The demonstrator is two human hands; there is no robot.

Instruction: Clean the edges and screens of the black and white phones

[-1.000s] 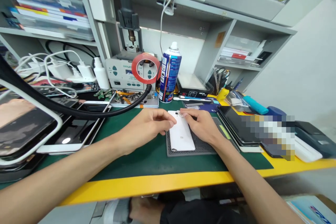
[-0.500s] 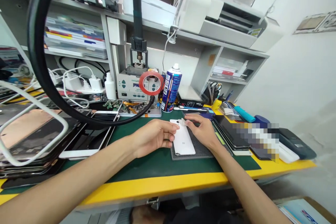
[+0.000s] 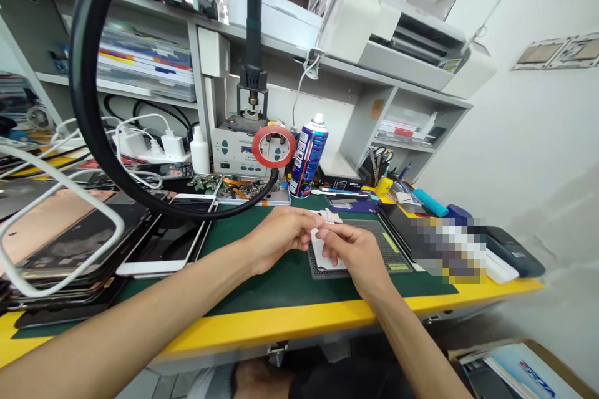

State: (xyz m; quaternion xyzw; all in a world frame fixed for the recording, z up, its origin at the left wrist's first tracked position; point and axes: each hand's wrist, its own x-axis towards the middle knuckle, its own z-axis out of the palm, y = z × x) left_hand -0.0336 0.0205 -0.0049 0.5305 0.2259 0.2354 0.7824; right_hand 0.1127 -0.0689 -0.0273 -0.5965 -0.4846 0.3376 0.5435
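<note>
A white phone (image 3: 321, 257) lies back side up on a grey textured pad (image 3: 367, 237), largely covered by my hands. Above its upper part, my left hand (image 3: 285, 229) and my right hand (image 3: 350, 249) meet fingertip to fingertip. Thumb and forefinger are pinched on each hand, the other fingers curled. What sits in the pinches is too small or hidden to make out. Just beyond the fingertips shows a crumpled whitish scrap (image 3: 331, 216); whether the fingers touch it I cannot tell.
A blue spray can (image 3: 309, 156) and a red tape roll (image 3: 274, 146) stand behind, by a grey control unit (image 3: 234, 149). A black hose (image 3: 84, 93) loops over the left side. Stacked phone parts (image 3: 70, 230) lie left, dark flat devices (image 3: 402, 230) right.
My right hand has moved left and nearer, down over the phone, and its fingertips now meet my left hand's. The whitish scrap, earlier at my right fingertips, now shows beyond both hands.
</note>
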